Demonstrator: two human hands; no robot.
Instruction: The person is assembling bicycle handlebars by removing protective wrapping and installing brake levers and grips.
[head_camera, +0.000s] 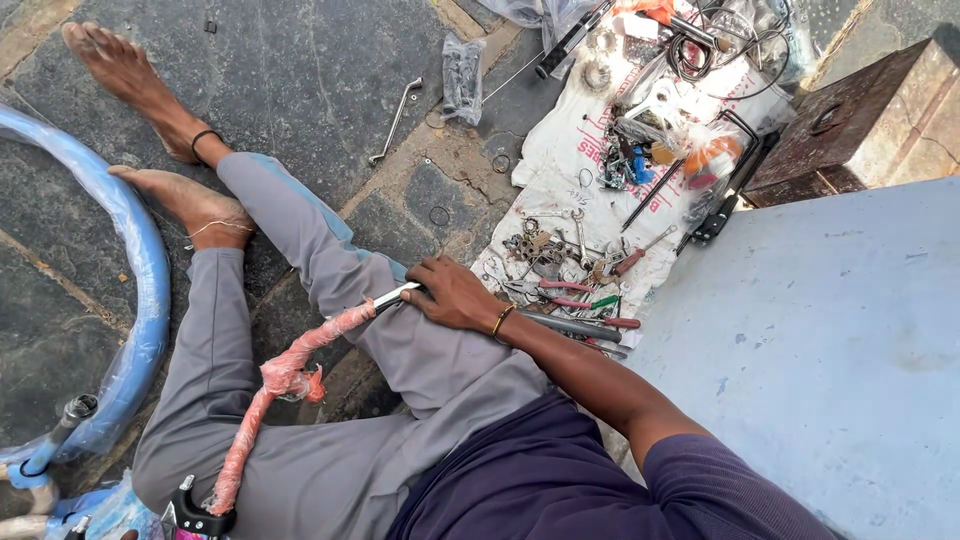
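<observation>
one hand (452, 295) grips the wrapped handlebar (290, 370).

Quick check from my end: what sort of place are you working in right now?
Likely an outdoor, ground-level bicycle repair spot: stone paving, hand tools spread on a white sheet, and a plastic-wrapped blue bicycle frame.

One head-worn view only, nothing shared with another. The scene is seen from above, steeply downward and close over the lap (400, 400). Stone floor (300, 80) is framed at 11 o'clock, tool-strewn white sheet (560, 150) at 1 o'clock.
</observation>
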